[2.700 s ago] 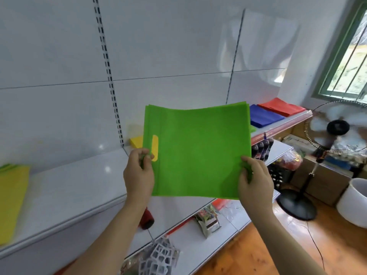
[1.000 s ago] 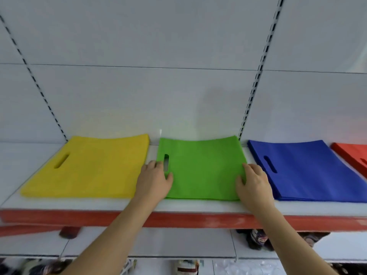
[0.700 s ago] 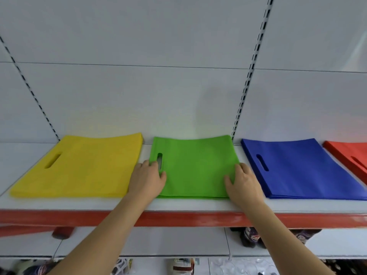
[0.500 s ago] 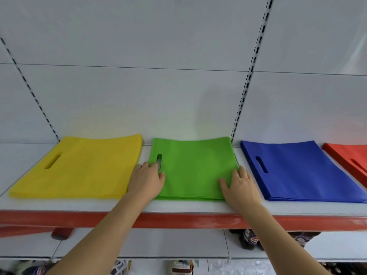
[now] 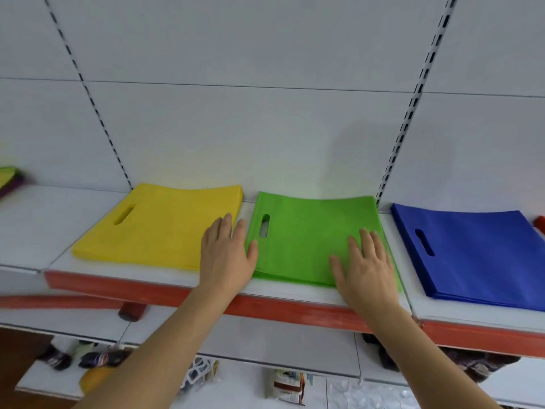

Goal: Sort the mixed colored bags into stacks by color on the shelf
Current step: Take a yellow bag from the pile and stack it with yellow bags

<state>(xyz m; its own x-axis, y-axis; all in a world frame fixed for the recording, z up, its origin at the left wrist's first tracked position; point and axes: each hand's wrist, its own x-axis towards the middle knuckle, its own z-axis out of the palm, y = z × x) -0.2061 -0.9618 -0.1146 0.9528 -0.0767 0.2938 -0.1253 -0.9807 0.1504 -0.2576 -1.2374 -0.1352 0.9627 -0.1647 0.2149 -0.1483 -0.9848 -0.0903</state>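
**Green stack: handling notes, hands flat on top**

We take the green stack [image 5: 312,240] as landmark. It lies flat on the white shelf [image 5: 35,225], between the yellow stack [image 5: 165,228] on its left and the blue stack [image 5: 472,252] on its right, each apart from it by a strip of bare shelf.

Left hand [image 5: 227,255]: fingers straight, grasping nothing, bridging the green stack's left edge and the yellow stack's near corner. Right hand [image 5: 364,264]: spread flat, palm down on the green stack's near right corner, also holding nothing.

Judgement: the bags look thin, light and limp, and probably slide over one another. We would pinch an edge or use the handle slot [image 5: 264,225] near the green stack's left edge, and support both sides when carrying.
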